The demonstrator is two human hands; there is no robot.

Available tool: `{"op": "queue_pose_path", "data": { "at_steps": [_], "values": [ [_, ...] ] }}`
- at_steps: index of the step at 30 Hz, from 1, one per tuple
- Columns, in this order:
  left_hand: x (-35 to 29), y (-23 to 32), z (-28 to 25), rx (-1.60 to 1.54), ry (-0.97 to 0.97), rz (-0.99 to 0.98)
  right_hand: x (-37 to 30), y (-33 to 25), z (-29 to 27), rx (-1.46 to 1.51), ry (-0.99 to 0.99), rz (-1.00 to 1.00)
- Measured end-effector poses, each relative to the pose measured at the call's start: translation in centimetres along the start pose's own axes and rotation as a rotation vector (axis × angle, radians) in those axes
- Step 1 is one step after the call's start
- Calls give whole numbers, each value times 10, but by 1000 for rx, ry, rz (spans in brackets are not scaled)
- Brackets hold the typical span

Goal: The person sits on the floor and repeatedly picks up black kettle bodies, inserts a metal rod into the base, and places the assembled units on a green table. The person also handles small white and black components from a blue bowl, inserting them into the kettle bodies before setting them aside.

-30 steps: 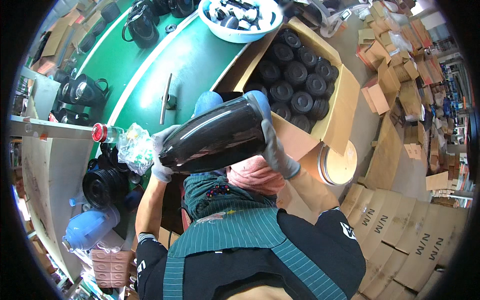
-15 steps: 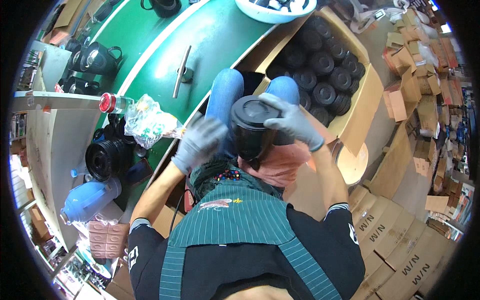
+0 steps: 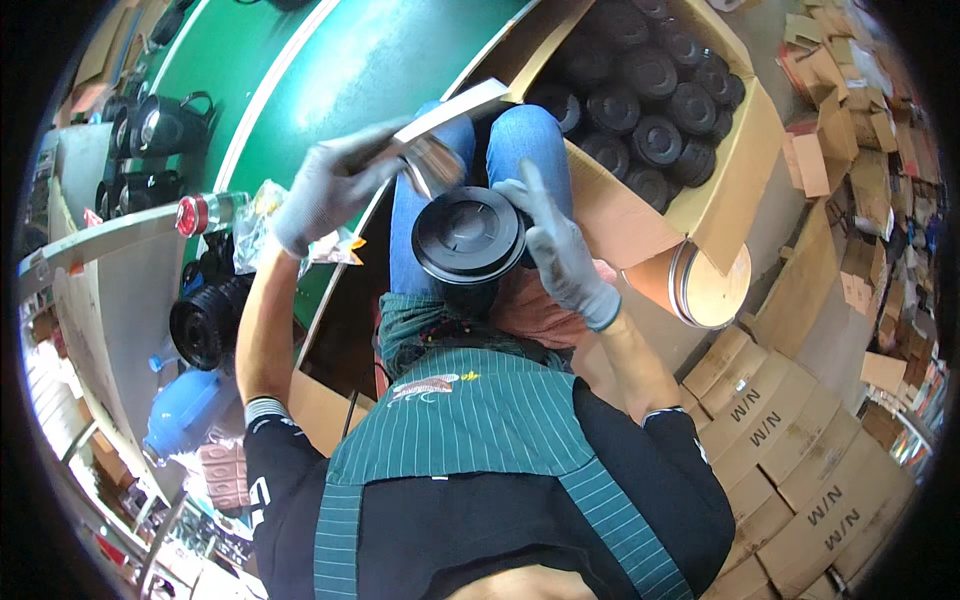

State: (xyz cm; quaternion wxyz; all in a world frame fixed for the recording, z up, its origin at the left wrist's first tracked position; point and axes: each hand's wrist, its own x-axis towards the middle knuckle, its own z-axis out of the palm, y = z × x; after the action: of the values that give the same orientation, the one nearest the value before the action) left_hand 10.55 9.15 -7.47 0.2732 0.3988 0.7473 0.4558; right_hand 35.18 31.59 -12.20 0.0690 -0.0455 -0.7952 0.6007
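A black cup with a round ridged lid (image 3: 468,235) stands upright between my thighs, its lid facing up. My right hand (image 3: 568,255), in a grey glove, curves against the right side of the lid, fingertips at its rim. In my gloved left hand (image 3: 335,185) is a T-shaped metal tool (image 3: 455,110), a flat-looking bar with a short cylinder across it. The tool is above and left of the lid, apart from it and blurred by motion. The cup's lower body is mostly hidden under the lid.
An open carton (image 3: 755,150) at my right holds several black round-lidded pieces. A round tub (image 3: 722,285) and stacked cartons (image 3: 790,440) lie nearer. On the green table (image 3: 345,85) at left are black mugs (image 3: 165,125), a red-capped jar (image 3: 205,213) and a plastic bag (image 3: 258,225).
My left hand has picked up the metal tool from the green table and brought it near the cup. The cup has tilted toward me, and my right hand has slid to the lid's side.
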Motion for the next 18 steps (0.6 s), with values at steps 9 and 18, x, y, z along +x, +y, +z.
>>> {"op": "queue_pose_path", "data": {
  "at_steps": [9, 18],
  "values": [
    [-46, 92, 44, 404, -124, -57, 64, 2, 6, 881, 172, 85],
    [-57, 139, 123, 581, 64, 42, 129, 52, 43, 1390, -353, 341]
  ]
}}
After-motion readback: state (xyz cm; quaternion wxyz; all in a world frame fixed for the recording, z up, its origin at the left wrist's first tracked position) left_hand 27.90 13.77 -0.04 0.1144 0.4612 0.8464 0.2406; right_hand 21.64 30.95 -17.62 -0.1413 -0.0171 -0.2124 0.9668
